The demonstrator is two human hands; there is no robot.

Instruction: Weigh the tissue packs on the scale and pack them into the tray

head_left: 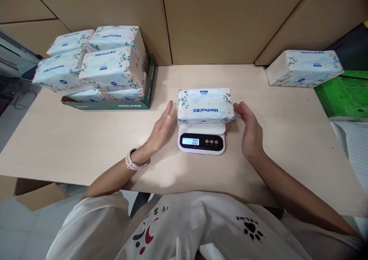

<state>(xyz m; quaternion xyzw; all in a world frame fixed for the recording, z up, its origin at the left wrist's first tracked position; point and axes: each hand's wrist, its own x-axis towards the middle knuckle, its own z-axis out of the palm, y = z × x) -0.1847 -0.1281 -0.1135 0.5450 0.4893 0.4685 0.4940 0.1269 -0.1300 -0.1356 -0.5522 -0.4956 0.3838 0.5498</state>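
A light blue pack of tissues [204, 103] printed "Manhua" sits on the white kitchen scale [186, 149], whose lit display reads 0.0. My left hand [161, 131] is held edge-on just left of the pack, fingers stretched out and a small gap away from it. On the other side my right hand [250, 131] is open too, its fingers slightly bent. Its fingertips are very close to the pack's right end; whether they touch it I cannot tell. The pack covers most of the weighing plate.
To the left, a green open carton [120, 106] holds several stacked tissue packs [110, 69]. Another tissue pack [306, 68] lies at the back right, beside a green crate [347, 95]. Large cardboard boxes [212, 22] line the back edge of the table [86, 145].
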